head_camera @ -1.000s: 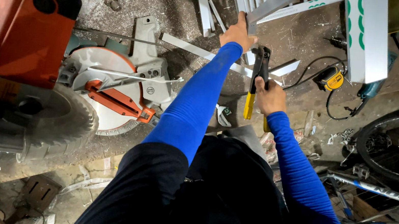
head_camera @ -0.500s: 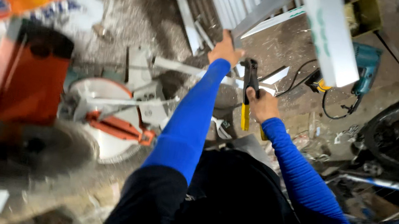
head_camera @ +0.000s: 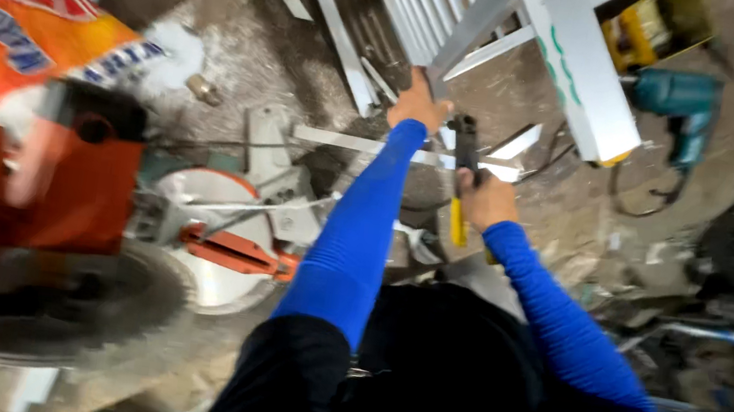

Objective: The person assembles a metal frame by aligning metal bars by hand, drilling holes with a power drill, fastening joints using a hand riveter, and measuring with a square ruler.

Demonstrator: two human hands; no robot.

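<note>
Orange miter saw (head_camera: pixel 53 221) sits at frame left, blurred; the view has swung since 1 s ago, so the saw now fills less of the frame & the white frame assembly (head_camera: pixel 538 58) above-right of it shows more. Arms barely shifted rel. to the work. Left hand (head_camera: pixel 418 104), right of the saw, stays clenched on a white profile end. Right hand (head_camera: pixel 484 201) still grips yellow-handled pliers (head_camera: pixel 463 176), jaws up by the flat strip (head_camera: pixel 393 150). Teal drill (head_camera: pixel 684 97) lies farthest right.

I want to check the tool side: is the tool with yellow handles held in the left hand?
No, the right hand holds the yellow-handled tool; the left hand grips a white metal bar.
</note>
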